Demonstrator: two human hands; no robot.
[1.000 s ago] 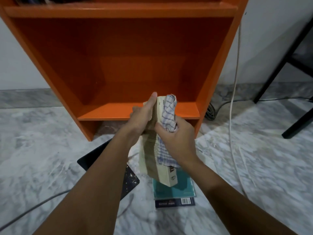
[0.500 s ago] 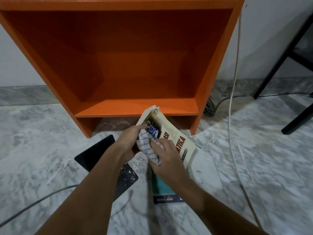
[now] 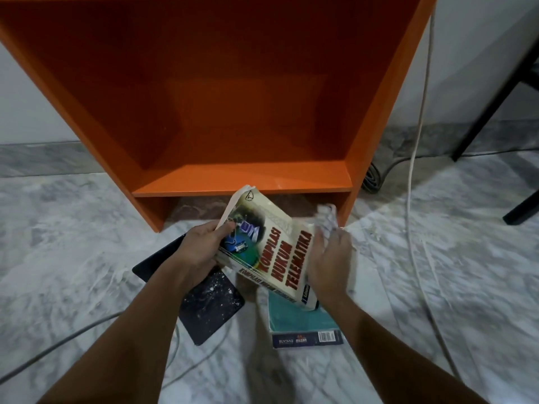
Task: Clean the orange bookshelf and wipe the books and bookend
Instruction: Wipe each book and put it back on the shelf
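The orange bookshelf (image 3: 239, 182) fills the upper frame, standing on the marble floor (image 3: 73, 258). Lower centre, a dark panel (image 3: 210, 304) lies flat, left of a teal book (image 3: 300, 322). Above them, the left hand (image 3: 201, 252) grips the left edge of a tilted cream book (image 3: 274, 246), thumb on its cover. The right hand (image 3: 329, 263), blurred, clutches a checked cloth (image 3: 326, 217) at that book's right edge.

Cream book (image 3: 274, 246): front cover reads "KOMPILASI HUKUM TELEMATIKA" in red caps. Same title runs small along the spine, only partly legible. Teal book (image 3: 303, 322) on the floor: dark bottom strip reads "BENTANG" and "mizan". Barcode (image 3: 326, 336) beside them, digits unreadable.
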